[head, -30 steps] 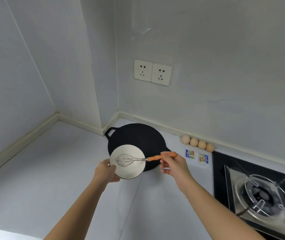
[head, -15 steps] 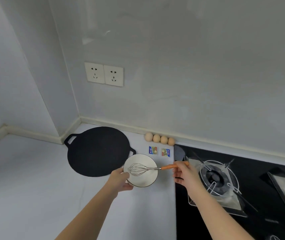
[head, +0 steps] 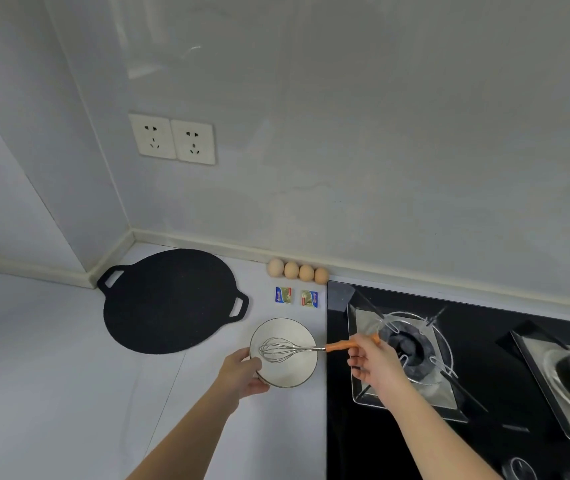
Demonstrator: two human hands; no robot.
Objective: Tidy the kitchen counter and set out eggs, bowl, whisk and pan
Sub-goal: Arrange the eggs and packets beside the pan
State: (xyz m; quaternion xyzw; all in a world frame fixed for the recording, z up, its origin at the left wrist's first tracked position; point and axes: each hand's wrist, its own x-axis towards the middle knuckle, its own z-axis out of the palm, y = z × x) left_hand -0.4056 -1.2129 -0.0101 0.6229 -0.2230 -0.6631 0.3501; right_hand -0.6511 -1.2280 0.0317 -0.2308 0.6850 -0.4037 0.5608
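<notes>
- Since our right hand (head: 375, 363) only pinches the far end of the whisk (head: 290, 348) by its orange handle, we figure a small twist could lever the wire head out of the bowl (head: 285, 372) or tip it.
- Bowl sits on the desk (head: 69, 375) just beside the black hob (head: 484, 427) edge, so a nudge rightward could knock it against that edge, we reckon.
- Eggs (head: 298, 270) line up along the wall, loose and round; a careless bump could probably send them rolling. Two small packets (head: 296, 296) lie between them and the bowl.
- Pan (head: 169, 301) lies flat to the left, apart from the bowl.
- Our left hand (head: 240, 377) wraps the bowl's near-left rim, fingers clamped on it, forearm coming up from below.
- Right-hand fingers are closed on the handle, wrist hovering over the burner (head: 406, 351).
</notes>
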